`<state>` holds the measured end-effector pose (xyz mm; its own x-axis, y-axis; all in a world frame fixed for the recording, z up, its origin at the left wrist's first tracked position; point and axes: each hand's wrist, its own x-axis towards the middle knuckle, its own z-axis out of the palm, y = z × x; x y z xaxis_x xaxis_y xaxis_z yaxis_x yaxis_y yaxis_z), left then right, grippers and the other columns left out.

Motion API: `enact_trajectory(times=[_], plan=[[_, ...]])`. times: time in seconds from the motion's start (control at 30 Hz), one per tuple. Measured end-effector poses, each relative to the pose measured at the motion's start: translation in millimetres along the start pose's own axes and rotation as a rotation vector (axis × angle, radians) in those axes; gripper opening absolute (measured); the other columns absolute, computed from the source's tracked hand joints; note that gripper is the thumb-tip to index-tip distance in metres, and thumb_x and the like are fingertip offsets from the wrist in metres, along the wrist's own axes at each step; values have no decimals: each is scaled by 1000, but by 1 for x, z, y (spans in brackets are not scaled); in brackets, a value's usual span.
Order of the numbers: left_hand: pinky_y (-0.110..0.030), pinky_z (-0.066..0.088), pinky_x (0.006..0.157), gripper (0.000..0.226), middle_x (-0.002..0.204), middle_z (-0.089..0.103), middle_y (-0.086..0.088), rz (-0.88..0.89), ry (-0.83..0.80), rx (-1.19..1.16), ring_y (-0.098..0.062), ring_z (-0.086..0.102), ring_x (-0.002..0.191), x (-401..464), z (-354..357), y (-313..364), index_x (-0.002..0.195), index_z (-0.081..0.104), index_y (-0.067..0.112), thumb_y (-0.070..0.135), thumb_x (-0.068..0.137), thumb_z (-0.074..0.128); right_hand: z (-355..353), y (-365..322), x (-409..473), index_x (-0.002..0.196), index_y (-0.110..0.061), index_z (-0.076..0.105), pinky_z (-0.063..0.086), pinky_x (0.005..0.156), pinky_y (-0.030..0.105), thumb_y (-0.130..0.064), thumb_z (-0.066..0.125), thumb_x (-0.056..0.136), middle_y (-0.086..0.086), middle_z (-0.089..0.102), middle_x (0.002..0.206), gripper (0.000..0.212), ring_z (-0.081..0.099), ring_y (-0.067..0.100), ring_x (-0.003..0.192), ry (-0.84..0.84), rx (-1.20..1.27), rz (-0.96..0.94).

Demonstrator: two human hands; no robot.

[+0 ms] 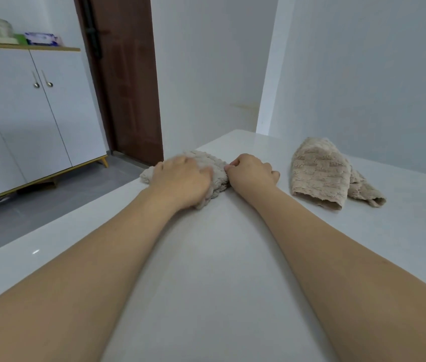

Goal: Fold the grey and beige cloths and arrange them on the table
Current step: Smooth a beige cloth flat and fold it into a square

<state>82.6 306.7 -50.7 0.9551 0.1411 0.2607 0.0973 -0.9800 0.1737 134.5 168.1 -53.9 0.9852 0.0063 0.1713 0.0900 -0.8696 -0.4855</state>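
At the far left edge of the white table (206,283), just above frame centre, both my hands are on a small light-beige cloth (214,165). It lies bunched and partly folded, its left end overhanging the table edge a little.

My left hand (180,178) lies palm-down on top of the cloth. Fingers spread and fairly straight, pressing the fabric flat; they cover most of its middle. Motion blur softens the fingertips.

My right hand (251,171) sits at the cloth's right end. Fingers curled in; thumb and forefinger meet at the fabric's edge, pinching it. The remaining fingers are tucked toward the table, touching or nearly so; I cannot tell which.

Both forearms run up from the bottom corners of the frame and converge on the cloth.

Second cloth (321,176): darker beige, textured weave, right of centre, well apart from my right hand. It is loosely folded into a long shape with a second flap trailing out to its lower right. It rests flat on the table, untouched.

Upper left of frame: white cabinet (23,113) with two door handles and wooden legs; packets and a pale bundle on its top, too blurred to name. Dark brown door (128,87) beside it. Grey tiled floor (63,199) beneath.
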Motion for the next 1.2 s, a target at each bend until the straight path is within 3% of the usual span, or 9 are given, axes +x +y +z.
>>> enact_trajectory(times=[0.1, 0.47, 0.53, 0.6, 0.67, 0.8, 0.9, 1.07, 1.2], plan=[[-46, 11, 119, 65, 160, 24, -9, -23, -74, 30, -26, 17, 147, -5, 15, -6, 150, 31, 14, 51, 99, 18, 0, 0, 1, 110, -25, 61, 25, 93, 42, -38, 45, 92, 0, 59, 119, 28, 43, 29, 117, 2, -11, 0], [-50, 2, 120, 68, 163, 12, -5, -41, -163, 109, -23, 7, 150, -5, 5, -3, 154, 18, 12, 50, 98, 16, -39, 22, -42, 125, -16, 57, 39, 101, 37, -23, 42, 97, 5, 51, 130, 33, 50, 23, 117, 22, 380, -161], [-54, -4, 119, 63, 163, 13, -6, -115, -35, 76, -25, 9, 150, -11, -7, 15, 153, 19, 11, 37, 97, 28, -64, 44, -56, 113, -14, 65, 42, 94, 36, -16, 41, 95, 4, 60, 117, 29, 55, 21, 105, 195, 304, -299], [-58, 15, 115, 58, 148, 37, -17, -86, 322, -58, -38, 33, 135, -23, -19, 52, 142, 40, 4, 21, 87, 41, -94, 70, -61, 102, -14, 68, 42, 87, 37, -12, 42, 91, 2, 66, 103, 28, 56, 23, 95, 461, 186, -364], [-50, 37, 101, 54, 132, 47, -20, 83, 494, -225, -41, 45, 117, -31, -25, 103, 131, 50, 0, 14, 79, 43, -119, 105, -57, 105, -13, 66, 41, 88, 39, -9, 43, 88, 3, 64, 105, 29, 55, 26, 97, 543, 117, -280], [-37, 35, 107, 56, 148, 31, -5, 328, 108, -468, -25, 31, 134, -41, -5, 193, 139, 41, 14, 15, 85, 51, -131, 177, -49, 126, -15, 54, 36, 100, 40, -17, 42, 90, 8, 53, 129, 39, 47, 29, 119, 241, -76, 28], [-41, 27, 113, 54, 154, 32, -5, 254, -42, -347, -25, 33, 138, -40, 31, 213, 144, 36, 17, 36, 93, 42, -117, 193, -44, 113, -19, 58, 31, 99, 41, -30, 35, 92, 6, 52, 127, 34, 43, 30, 118, 87, -230, -3], [-42, 40, 92, 35, 134, 49, -12, 222, 99, -261, -34, 46, 117, -36, 38, 217, 125, 49, 9, 27, 97, 38, -112, 199, -29, 114, -16, 54, 31, 95, 42, -34, 39, 95, 6, 50, 122, 30, 42, 30, 117, 151, -288, -42], [-36, 37, 72, 26, 91, 57, -6, 12, 189, -690, -27, 50, 87, -36, 24, 212, 87, 50, 10, 28, 96, 35, -117, 201, -28, 94, -14, 52, 34, 79, 36, -19, 37, 95, 3, 53, 95, 16, 50, 29, 99, 227, -96, -14]])
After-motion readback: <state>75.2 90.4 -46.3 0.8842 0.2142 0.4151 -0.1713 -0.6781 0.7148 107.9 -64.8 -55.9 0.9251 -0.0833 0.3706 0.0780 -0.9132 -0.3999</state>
